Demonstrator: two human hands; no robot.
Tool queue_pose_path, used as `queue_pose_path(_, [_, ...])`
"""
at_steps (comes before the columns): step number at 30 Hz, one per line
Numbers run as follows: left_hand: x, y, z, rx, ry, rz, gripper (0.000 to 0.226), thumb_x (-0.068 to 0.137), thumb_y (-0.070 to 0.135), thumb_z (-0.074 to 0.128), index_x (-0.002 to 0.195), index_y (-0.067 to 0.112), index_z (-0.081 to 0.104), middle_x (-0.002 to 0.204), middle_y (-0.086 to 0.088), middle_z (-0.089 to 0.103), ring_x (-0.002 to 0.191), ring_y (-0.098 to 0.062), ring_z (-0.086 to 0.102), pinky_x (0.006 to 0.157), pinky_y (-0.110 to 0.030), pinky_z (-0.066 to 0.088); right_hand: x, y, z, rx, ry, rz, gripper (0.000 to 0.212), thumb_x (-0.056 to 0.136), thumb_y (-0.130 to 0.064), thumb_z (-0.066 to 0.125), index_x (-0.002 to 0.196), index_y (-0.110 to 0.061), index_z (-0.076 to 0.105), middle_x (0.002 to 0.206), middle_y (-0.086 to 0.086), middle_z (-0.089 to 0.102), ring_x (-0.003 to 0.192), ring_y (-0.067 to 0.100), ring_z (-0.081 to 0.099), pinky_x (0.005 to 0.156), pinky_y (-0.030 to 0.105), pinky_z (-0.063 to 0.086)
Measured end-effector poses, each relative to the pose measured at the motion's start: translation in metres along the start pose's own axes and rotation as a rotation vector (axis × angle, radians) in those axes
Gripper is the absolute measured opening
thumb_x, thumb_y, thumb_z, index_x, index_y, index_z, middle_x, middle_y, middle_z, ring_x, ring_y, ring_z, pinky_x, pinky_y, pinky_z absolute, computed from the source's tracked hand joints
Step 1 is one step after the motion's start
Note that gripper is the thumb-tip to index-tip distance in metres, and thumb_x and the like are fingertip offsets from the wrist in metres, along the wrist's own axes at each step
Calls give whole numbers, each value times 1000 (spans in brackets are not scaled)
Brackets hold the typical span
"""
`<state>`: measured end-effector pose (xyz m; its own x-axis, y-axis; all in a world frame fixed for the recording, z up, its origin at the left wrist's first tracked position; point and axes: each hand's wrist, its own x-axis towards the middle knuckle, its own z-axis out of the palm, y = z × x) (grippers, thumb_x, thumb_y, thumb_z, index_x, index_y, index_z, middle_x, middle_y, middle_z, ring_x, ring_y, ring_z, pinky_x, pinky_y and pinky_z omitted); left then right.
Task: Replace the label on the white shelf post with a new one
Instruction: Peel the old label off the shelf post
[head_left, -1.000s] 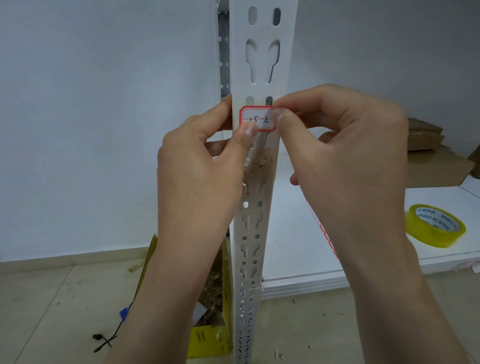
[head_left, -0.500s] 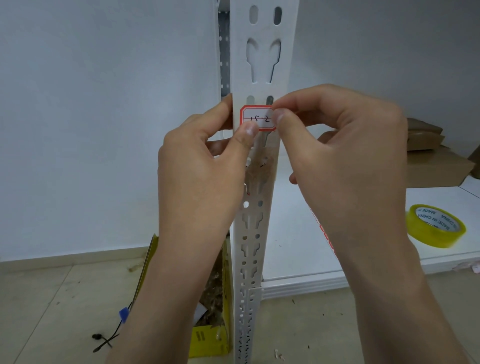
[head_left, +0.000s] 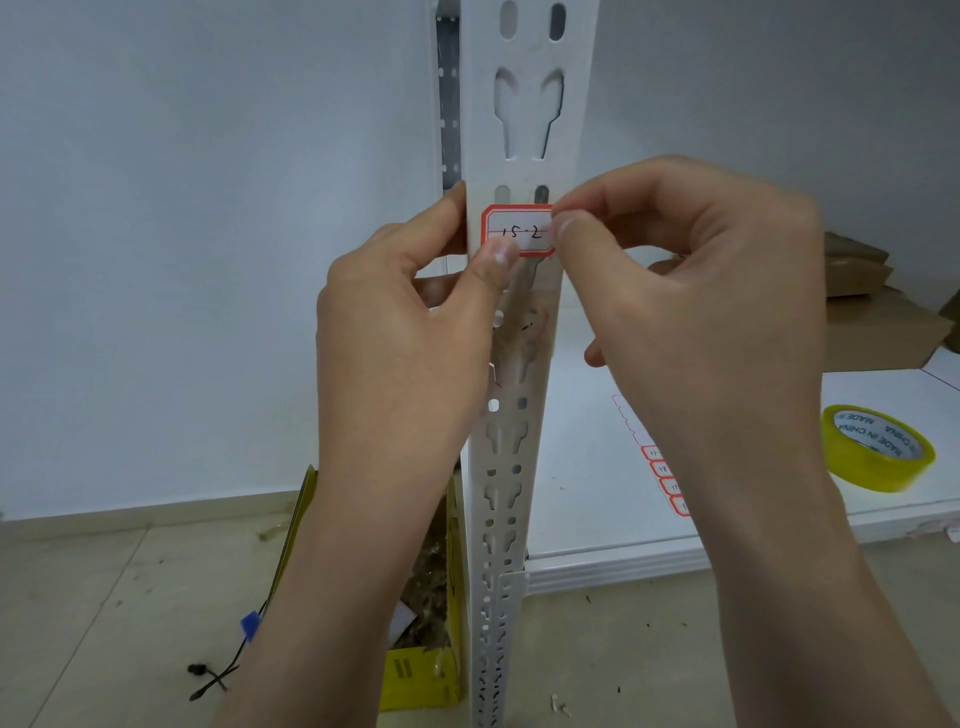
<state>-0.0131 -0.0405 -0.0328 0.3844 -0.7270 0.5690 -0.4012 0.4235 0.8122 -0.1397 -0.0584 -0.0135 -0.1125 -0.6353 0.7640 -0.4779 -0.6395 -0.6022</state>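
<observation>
Now, red-bordered white paper label (head_left: 519, 231) lies flat across upright white perforated metal shelf post (head_left: 524, 130), long axis left-right; right-hand grip (head_left: 696, 291) pinches its right edge, left-hand grip (head_left: 395, 338) pinches lower-left corner against post.

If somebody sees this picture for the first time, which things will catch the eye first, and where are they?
First comes the red-bordered label marked 15-2, at the centre against the white shelf post. The right hand pinches its right edge, while the left hand grips the post with its thumb on the label's lower left corner. Then a roll of yellow tape lies on the shelf at the far right.
</observation>
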Motion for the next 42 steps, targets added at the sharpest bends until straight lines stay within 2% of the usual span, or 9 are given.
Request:
queue_pose_path(8, [0, 0, -1, -3, -3, 6, 38, 99, 32, 67, 137, 35, 66, 110, 28, 71, 93, 16, 69, 77, -3, 54, 0, 2, 2, 12, 32, 1, 7, 90, -32, 71, 92, -34, 77, 80, -17, 74, 57, 0, 66, 64, 25, 58])
queue_pose_path(12, [0, -1, 0, 2, -3, 6, 38, 99, 33, 67, 137, 36, 66, 106, 31, 68, 93, 21, 66, 71, 1, 49, 0, 1, 1, -5, 18, -3, 7, 91, -32, 72, 92, -36, 77, 80, -17, 74, 58, 1, 65, 64, 26, 59])
queue_pose_path(14, [0, 0, 0, 3, -2, 2, 39, 99, 34, 67, 138, 35, 65, 108, 30, 69, 93, 21, 66, 74, 0, 51, 1, 1, 1, -16, 9, -1, 6, 91, -32, 71, 91, -36, 76, 80, -16, 73, 58, 1, 65, 64, 27, 59])
queue_pose_path(19, [-1, 2, 0, 18, 3, -1, 38, 100, 34, 66, 138, 36, 66, 116, 22, 73, 95, 8, 73, 87, -19, 61, 0, 0, 1, -60, -48, 7, 8, 90, -36, 68, 88, -38, 75, 80, -20, 72, 59, 2, 65, 66, 34, 61])
queue_pose_path(21, [-1, 2, 0, 21, 8, -3, 38, 100, 34, 66, 137, 36, 66, 117, 21, 73, 94, 7, 73, 89, -23, 61, -1, -1, 0, -63, -47, -3, 8, 88, -36, 68, 86, -37, 75, 80, -19, 73, 58, 1, 64, 64, 31, 61])
queue_pose_path(25, [-1, 3, 1, 18, 14, -19, 37, 100, 32, 67, 136, 37, 66, 116, 22, 73, 93, 8, 73, 90, -24, 61, 1, 1, -1, 3, 2, 13, 6, 88, -32, 68, 85, -33, 72, 78, -18, 74, 56, 0, 67, 59, 23, 56])
queue_pose_path(33, [0, 2, 1, 32, 11, -22, 39, 99, 37, 66, 138, 38, 65, 117, 25, 72, 95, 11, 71, 85, -13, 59, 0, 4, 2, 15, 37, -4, 6, 89, -34, 72, 92, -35, 77, 78, -16, 75, 52, -4, 62, 62, 26, 60])
queue_pose_path(40, [-1, 1, 1, 20, 10, -11, 38, 100, 35, 66, 137, 38, 65, 117, 23, 72, 95, 6, 73, 88, -22, 61, 1, 1, -2, -63, -40, -8, 7, 91, -35, 69, 91, -37, 76, 82, -18, 74, 57, 0, 62, 65, 34, 61])
queue_pose_path(42, [-1, 1, 0, 8, 7, -14, 37, 100, 34, 66, 137, 38, 66, 116, 22, 73, 94, 8, 73, 85, -18, 60, 1, 1, -2, -91, -67, -8, 8, 90, -35, 68, 89, -37, 76, 84, -18, 73, 61, 3, 65, 66, 34, 60])
